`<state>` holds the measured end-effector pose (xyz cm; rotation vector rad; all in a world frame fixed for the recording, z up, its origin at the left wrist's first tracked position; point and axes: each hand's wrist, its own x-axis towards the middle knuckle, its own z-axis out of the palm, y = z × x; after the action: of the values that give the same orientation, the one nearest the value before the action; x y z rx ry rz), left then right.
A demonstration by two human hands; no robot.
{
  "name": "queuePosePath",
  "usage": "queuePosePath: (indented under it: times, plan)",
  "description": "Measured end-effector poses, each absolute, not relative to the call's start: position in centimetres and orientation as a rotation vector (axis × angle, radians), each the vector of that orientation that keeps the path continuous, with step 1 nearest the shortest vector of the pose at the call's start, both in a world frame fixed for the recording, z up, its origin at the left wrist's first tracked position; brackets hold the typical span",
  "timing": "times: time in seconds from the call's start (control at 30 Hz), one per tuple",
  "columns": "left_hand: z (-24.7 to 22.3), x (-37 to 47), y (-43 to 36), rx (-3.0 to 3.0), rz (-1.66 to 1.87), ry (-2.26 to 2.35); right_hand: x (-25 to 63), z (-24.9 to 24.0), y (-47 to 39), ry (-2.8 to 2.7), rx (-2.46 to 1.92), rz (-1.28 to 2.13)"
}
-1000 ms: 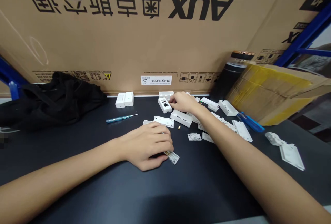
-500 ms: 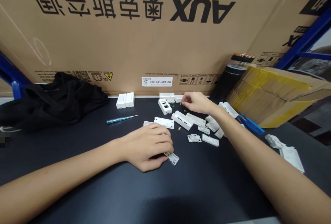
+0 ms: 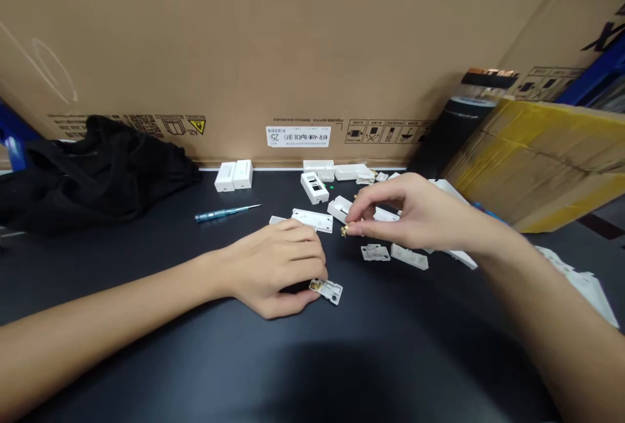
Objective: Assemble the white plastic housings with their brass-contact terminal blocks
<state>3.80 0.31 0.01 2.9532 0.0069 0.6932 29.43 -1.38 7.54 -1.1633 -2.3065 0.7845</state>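
My left hand (image 3: 280,267) rests low over the black table, thumb and fingers closed on a small white plastic base (image 3: 328,290) with brass contacts in it. Part of that base is hidden under the fingers. To its upper right, my right hand (image 3: 410,211) pinches a small brass contact piece (image 3: 344,231) between thumb and fingertips, held above the table. Beneath and beside the right hand are a white plastic housing (image 3: 338,208) and a flat white cover (image 3: 312,220). A white mechanism plate (image 3: 375,252) and a narrow white strip (image 3: 409,257) lie just below it.
A blue screwdriver (image 3: 227,213) and two white boxes (image 3: 233,176) lie left of centre. Black cloth (image 3: 97,179) is heaped at the left. A black bottle (image 3: 456,123) and a taped carton (image 3: 551,163) stand right, before a large cardboard box (image 3: 219,65).
My right hand has come from the parts at the back toward me, now with a brass piece showing at its fingertips. The left hand stays nearly in place. The view has tilted down.
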Motion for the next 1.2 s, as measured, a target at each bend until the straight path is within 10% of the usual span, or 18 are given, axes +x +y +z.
queuePosePath:
  times: [1.2]
  plan:
    - [-0.1,3.4,0.7,3.003,0.575,-0.02,26.4,4.8,-2.9,-2.707,-1.002,0.821]
